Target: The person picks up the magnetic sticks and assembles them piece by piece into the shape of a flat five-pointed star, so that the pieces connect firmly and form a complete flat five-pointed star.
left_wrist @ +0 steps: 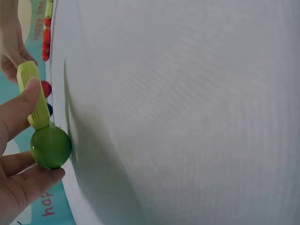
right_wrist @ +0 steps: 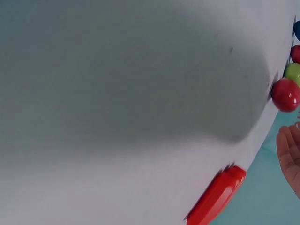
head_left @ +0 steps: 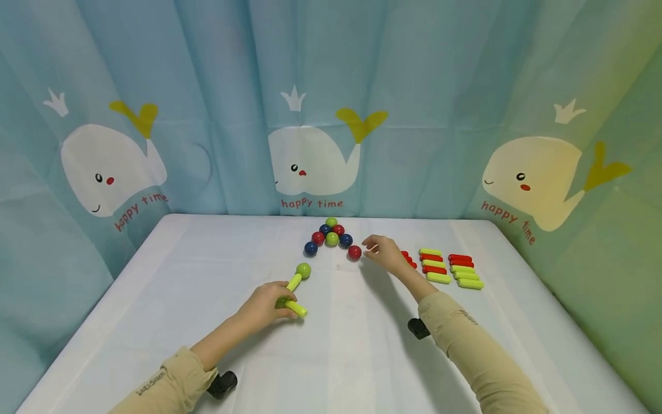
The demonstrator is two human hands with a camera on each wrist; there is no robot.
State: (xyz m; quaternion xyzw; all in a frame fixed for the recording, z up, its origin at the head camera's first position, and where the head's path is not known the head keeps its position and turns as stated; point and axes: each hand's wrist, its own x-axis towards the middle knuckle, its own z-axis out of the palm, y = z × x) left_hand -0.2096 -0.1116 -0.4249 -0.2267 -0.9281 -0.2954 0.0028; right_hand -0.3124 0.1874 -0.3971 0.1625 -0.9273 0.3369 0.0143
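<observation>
My left hand [head_left: 266, 305] holds a joined piece of two yellow-green toy rods and green balls low over the table. One rod [head_left: 296, 309] points toward the front right, and the other rod [head_left: 294, 282] runs to a green ball [head_left: 303, 270] at its far end. In the left wrist view, the thumb presses on a rod [left_wrist: 33, 96] and fingers support a green ball [left_wrist: 50, 146]. My right hand [head_left: 384, 253], loosely bent with nothing in it, hovers just right of a red ball [head_left: 354, 252]. That red ball [right_wrist: 285, 95] also appears in the right wrist view.
Blue, red and green balls [head_left: 332, 238] form a triangle at the table's back. Right of them lie red and yellow-green rods [head_left: 433, 264] in rows, with another row [head_left: 465, 270] beside. A whale-print curtain [head_left: 227, 115] surrounds the white table [head_left: 207, 259].
</observation>
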